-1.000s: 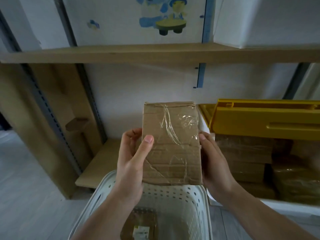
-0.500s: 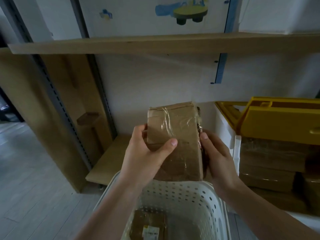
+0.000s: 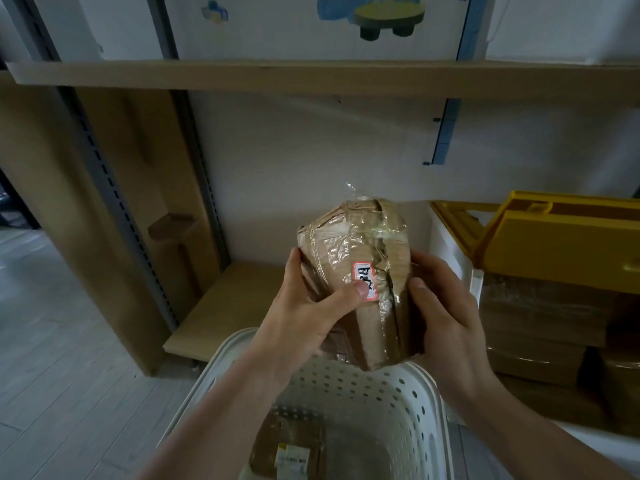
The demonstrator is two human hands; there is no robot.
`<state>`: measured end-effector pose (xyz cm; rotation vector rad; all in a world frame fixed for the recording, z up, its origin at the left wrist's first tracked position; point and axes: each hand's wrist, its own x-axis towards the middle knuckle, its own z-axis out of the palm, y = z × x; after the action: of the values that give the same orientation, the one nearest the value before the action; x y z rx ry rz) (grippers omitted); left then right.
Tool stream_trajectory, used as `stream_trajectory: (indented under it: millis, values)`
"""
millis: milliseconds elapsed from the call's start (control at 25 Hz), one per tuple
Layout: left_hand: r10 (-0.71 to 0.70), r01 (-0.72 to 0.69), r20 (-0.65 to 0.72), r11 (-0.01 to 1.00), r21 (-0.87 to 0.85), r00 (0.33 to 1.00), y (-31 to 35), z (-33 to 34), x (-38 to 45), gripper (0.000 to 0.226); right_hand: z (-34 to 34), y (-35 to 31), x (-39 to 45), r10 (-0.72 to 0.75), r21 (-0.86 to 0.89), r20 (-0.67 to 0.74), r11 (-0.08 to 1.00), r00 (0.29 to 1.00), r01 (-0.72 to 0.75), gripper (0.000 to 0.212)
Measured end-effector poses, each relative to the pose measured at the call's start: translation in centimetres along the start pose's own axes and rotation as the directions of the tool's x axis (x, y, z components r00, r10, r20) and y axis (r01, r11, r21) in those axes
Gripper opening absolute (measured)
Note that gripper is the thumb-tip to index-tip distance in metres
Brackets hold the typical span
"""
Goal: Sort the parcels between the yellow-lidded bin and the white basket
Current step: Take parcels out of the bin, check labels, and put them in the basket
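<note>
At frame centre, the left hand (image 3: 304,317) and right hand (image 3: 446,320) both curl their fingers (image 3: 349,296) round a taped cardboard parcel (image 3: 360,258), held above the white basket (image 3: 363,393). Lower right, the yellow-lidded bin (image 3: 561,244) holds more parcels (image 3: 540,317).

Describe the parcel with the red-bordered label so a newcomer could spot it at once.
Start at the white perforated plastic basket at bottom centre. Directly above its far rim, the left hand and right hand hold a brown cardboard parcel wrapped in crinkled clear tape. Unlike the parcels stacked in the yellow-lidded bin, it shows a small red-bordered white label.
</note>
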<state>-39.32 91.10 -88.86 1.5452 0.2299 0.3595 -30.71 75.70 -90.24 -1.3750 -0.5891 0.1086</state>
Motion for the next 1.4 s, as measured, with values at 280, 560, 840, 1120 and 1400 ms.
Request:
stream_trajectory:
  millis: [280,560,840,1120,1400]
  values:
    - [0.047,-0.042,0.021,0.982,-0.184,0.999,-1.0,-0.2,0.6,0.081,0.2,-0.8,-0.3,-0.033,0.065,0.052,0.997,0.998,0.029,0.032]
    - [0.043,-0.033,0.056,0.985,-0.171,0.997,-1.7,0.1,1.0,0.087,-0.5,0.2,-0.7,0.142,0.112,0.229,0.979,0.963,-0.171,0.058]
    - [0.085,-0.061,0.164,0.988,-0.144,0.983,-1.5,0.5,0.7,0.092,-1.3,0.2,-1.0,0.122,0.105,0.254,0.983,0.959,-0.152,0.050]
    - [0.042,0.028,0.178,0.927,-0.375,0.983,-0.4,0.6,0.2,0.060,-1.9,0.9,-0.1,0.303,0.128,0.203,0.934,0.931,-0.333,0.042]
    - [0.105,-0.120,-0.086,0.973,-0.198,0.991,0.7,0.5,0.2,0.040,-2.3,1.2,0.3,0.247,0.194,0.022,0.950,0.969,-0.246,0.038]
